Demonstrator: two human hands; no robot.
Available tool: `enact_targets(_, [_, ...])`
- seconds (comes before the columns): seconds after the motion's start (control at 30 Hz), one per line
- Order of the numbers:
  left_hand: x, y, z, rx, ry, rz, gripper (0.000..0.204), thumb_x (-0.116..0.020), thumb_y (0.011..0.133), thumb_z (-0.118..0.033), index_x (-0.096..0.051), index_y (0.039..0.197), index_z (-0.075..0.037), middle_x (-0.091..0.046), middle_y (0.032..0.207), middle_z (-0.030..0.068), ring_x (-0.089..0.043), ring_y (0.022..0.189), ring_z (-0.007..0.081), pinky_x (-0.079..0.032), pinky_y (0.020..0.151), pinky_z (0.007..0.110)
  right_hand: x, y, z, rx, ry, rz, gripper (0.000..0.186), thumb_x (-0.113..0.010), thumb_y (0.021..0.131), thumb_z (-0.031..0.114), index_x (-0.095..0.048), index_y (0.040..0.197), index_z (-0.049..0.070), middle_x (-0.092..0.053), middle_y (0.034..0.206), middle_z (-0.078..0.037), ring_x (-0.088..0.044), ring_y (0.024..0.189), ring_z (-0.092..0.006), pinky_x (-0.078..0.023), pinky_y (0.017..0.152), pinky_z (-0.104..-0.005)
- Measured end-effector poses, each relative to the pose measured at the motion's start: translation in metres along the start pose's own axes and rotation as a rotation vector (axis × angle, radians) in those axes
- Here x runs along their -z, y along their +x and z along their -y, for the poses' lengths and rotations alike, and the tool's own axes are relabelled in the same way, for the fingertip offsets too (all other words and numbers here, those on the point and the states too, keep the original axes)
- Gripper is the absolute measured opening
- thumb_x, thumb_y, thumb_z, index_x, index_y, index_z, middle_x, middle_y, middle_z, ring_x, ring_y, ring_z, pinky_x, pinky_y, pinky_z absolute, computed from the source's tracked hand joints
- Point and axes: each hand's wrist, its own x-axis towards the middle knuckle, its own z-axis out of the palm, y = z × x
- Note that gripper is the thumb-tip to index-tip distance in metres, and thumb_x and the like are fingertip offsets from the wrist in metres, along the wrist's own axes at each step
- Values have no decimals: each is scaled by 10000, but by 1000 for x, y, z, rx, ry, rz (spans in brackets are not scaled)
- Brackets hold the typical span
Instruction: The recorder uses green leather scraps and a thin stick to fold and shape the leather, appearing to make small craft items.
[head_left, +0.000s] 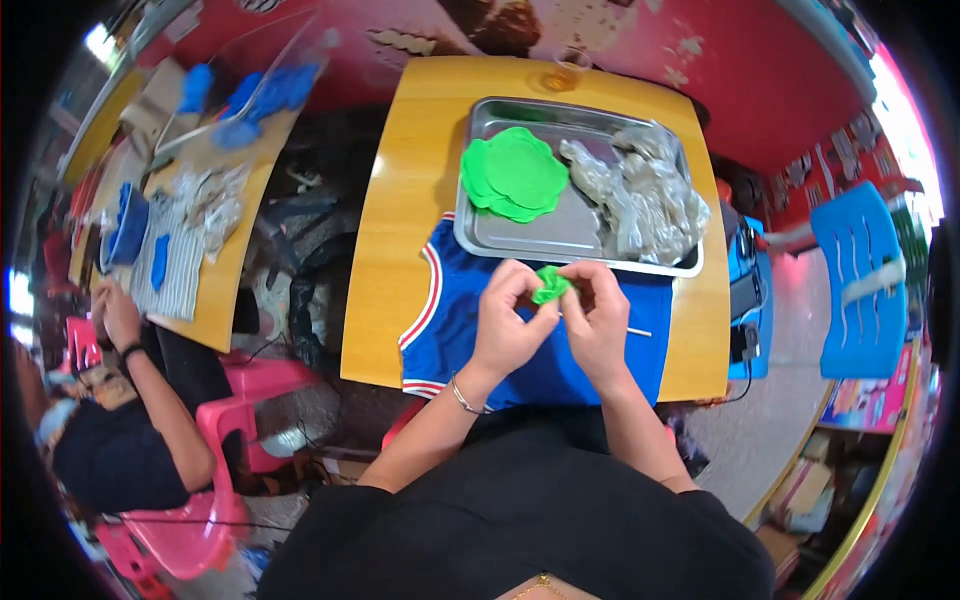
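A small, ruffled bright green piece (549, 285) is pinched between my two hands, above the near edge of the tray. My left hand (508, 320) closes its thumb and fingers on the left side of it. My right hand (600, 318) pinches it from the right, fingers bent. What the piece is made of cannot be told. Beneath my hands a blue sleeveless jersey (440, 345) with red and white trim lies on the table. The end of a thin white stick (638, 332) shows beside my right hand; its other end is hidden. Flat green wavy-edged rounds (515, 172) lie stacked on the tray.
The metal tray (520, 240) also carries crumpled clear plastic bags (650, 195). A cup of amber liquid (568, 72) stands at the far edge of the yellow table (400, 150). Right is a blue chair (862, 280); left, another person (130, 440) sits at a second table (255, 210).
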Motion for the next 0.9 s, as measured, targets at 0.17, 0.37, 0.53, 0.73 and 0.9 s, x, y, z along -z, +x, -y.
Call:
enact_targets(0.17, [-3,9,-6,-142,214,-270,170,-676,721,20,-514,755,-21,-548,781,83,-564,640,173,-462,555,279,-2,-2,0,-18,19,33,140,-605,739,-22,-541,864,-14,-561,811,-112,-588,675,-187,-475,606,-280])
enact_targets(0.37, [-5,9,-4,-364,539,-176,235,-650,640,66,-595,850,-23,-549,790,115,-563,711,259,-468,601,290,6,3,1,212,-136,-63,189,-614,676,-47,-525,836,-2,-520,820,-117,-552,727,-249,-466,639,-325])
enact_targets(0.53, [-16,5,-10,-85,231,-188,100,-637,801,-30,-589,880,7,-469,842,43,-485,678,123,-422,593,224,-2,4,-7,155,-151,-117,238,-586,701,-62,-503,920,-17,-508,902,-142,-565,735,-252,-464,649,-330])
enact_targets(0.73, [-15,4,-7,165,-30,101,74,-615,813,-21,-555,851,0,-440,881,21,-465,734,68,-399,615,195,11,16,-9,-65,157,-95,212,-509,764,-98,-507,964,-28,-542,903,-134,-617,786,-214,-498,671,-293])
enact_targets(0.9, [-17,8,-6,183,-305,69,85,-580,785,31,-506,793,-9,-431,967,31,-483,804,72,-415,671,192,9,9,-3,-82,280,-53,171,-489,795,-91,-511,952,-28,-611,853,-104,-622,803,-149,-499,687,-271])
